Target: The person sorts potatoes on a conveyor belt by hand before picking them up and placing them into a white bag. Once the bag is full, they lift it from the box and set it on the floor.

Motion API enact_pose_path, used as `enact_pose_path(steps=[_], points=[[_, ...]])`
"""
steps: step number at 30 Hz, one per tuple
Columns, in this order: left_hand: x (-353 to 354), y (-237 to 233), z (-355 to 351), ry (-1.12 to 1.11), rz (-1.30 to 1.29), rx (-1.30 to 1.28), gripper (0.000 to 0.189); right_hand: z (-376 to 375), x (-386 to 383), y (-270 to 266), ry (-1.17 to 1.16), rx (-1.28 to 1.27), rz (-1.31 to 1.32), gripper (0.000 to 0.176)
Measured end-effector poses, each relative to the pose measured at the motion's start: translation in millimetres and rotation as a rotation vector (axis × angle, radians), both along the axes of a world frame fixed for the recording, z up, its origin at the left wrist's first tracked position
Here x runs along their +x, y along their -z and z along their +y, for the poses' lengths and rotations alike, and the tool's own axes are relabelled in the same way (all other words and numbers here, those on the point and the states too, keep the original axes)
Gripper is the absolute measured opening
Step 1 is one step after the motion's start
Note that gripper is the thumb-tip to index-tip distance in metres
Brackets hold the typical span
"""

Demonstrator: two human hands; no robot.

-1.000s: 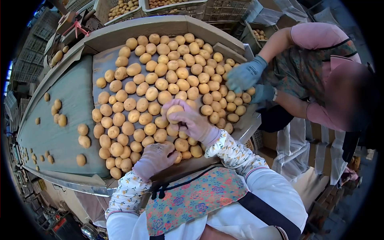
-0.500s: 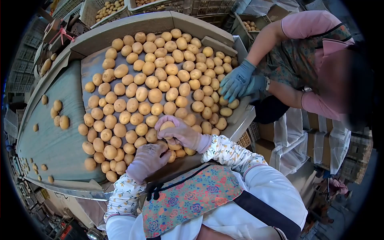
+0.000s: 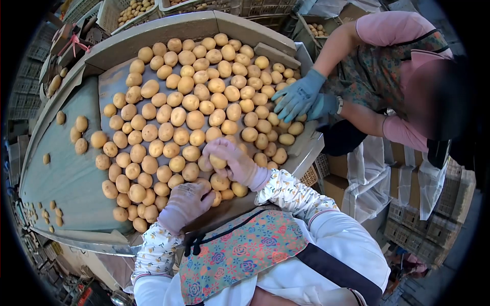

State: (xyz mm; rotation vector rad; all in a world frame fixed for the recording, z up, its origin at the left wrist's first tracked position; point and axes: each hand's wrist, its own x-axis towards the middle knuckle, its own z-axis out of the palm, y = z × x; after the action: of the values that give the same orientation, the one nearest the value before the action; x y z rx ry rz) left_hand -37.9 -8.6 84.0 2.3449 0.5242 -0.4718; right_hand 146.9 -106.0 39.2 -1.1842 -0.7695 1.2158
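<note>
Many round, yellow-brown potatoes (image 3: pixel 195 120) lie spread over the sorting table (image 3: pixel 113 81) in front of me. My right hand (image 3: pixel 236 162), in a pale purple glove, curls around a potato (image 3: pixel 218 162) just above the others. Close to the near edge is my left hand (image 3: pixel 185 205), also gloved, with its fingers bent down among the potatoes. A potato (image 3: pixel 203 183) lies against its fingertips; what is inside that hand is hidden.
A green conveyor belt (image 3: pixel 61 173) carries scattered potatoes on the left. Across the table, a co-worker's blue-gloved hands (image 3: pixel 300 97) rest over potatoes at the right end. Crates (image 3: pixel 109 18) stand behind the raised table rim (image 3: pixel 153 30); lined boxes (image 3: pixel 372 178) are at the right.
My right hand has shifted slightly up with the potato, its fingers now turned more over it. The co-worker's gloved hand has moved a little left. Potatoes on the belt have moved nearer the table.
</note>
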Motion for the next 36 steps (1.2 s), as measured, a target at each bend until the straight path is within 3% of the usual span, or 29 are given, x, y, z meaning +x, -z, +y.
enact_pose_path(steps=[4, 6, 13, 18, 22, 28, 32, 36], points=[[0, -4, -1, -0.004, 0.027, 0.022, 0.03, 3, 8, 3, 0.192, -0.155, 0.658, 0.037], [-4, 0, -2, 0.001, -0.044, 0.042, 0.03, -2, 12, 12, 0.19, -0.111, 0.493, 0.042], [-9, 8, -1, 0.058, -0.139, 0.089, 0.023, -10, 18, 10, 0.21, 0.001, 0.779, 0.046], [-11, 9, 1, 0.08, -0.152, 0.079, 0.022, -9, 21, -6, 0.174, 0.073, 0.622, 0.044], [-1, -3, 2, 0.037, -0.061, 0.005, 0.029, -10, 21, -17, 0.215, -0.104, 0.637, 0.038], [-4, 3, 5, 0.031, -0.054, -0.035, 0.033, -11, 18, -10, 0.069, -0.117, 0.483, 0.025], [-3, 0, 5, 0.046, 0.0, -0.041, 0.033, -5, 15, -17, 0.09, -0.154, 0.282, 0.017], [-6, 1, 5, 0.052, 0.008, -0.039, 0.034, 5, 15, -36, 0.051, -0.208, 0.268, 0.017]])
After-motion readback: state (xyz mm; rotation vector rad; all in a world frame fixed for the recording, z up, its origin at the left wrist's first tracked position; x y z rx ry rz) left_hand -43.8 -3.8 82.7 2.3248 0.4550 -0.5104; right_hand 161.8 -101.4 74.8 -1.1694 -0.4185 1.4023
